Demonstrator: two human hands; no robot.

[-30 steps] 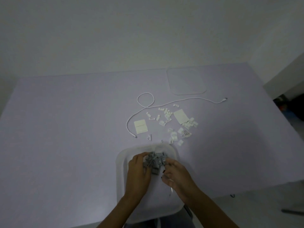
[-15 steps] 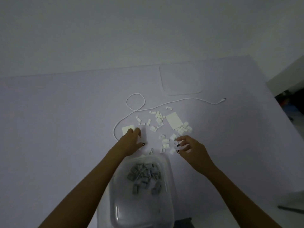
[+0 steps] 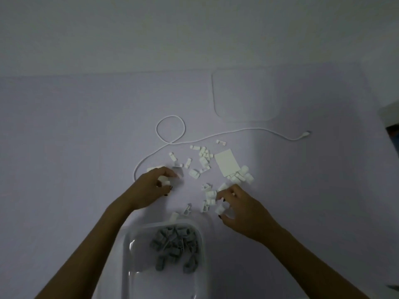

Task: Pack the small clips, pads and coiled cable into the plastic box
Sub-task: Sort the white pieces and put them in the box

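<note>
The clear plastic box (image 3: pixel 127 251) stands at the table's near edge with several grey clips (image 3: pixel 174 244) heaped inside. White clips (image 3: pixel 204 158) lie scattered beyond it. My left hand (image 3: pixel 149 188) has its fingers curled round a white clip beside a pad (image 3: pixel 151 169) it partly hides. My right hand (image 3: pixel 239 208) pinches white clips near a small pile. A second white pad (image 3: pixel 226 161) lies flat among the clips. The white cable (image 3: pixel 216 137) runs loose across the table with one loop.
The box's clear lid (image 3: pixel 244 96) lies flat at the far right of the lilac table (image 3: pixel 64 147). The table's right edge drops off to dark floor beyond. A pale wall stands behind.
Both hands left the box, where they dropped grey clips, and reached forward to the white clips. They now close on white clips, left by the pad, right by the pile.
</note>
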